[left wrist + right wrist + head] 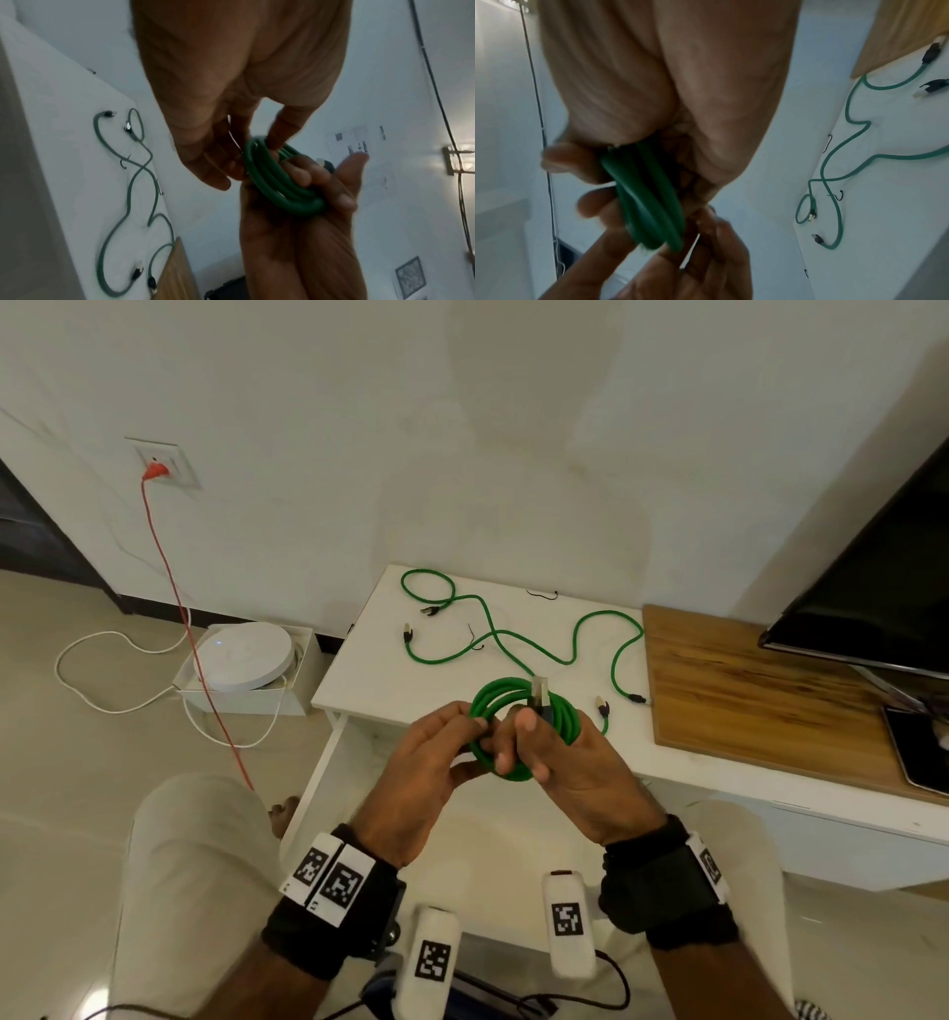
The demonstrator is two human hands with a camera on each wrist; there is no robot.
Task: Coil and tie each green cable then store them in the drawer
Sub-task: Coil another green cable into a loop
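— Where are we with the first one?

— We have the coiled green cable (518, 737) up in front of us, above the counter's (359, 670) near edge. Our right hand (570, 773) has its fingers wrapped round the loops, thumb by the plug. Our left hand (426, 762) pinches the coil's left side, seemingly with a thin tie; we can't make it out.

— So we're tying?

— We think so. Next we need the tie snug without loops springing free. Two loose green cables (565, 654) wait on the counter; the drawer isn't visible.
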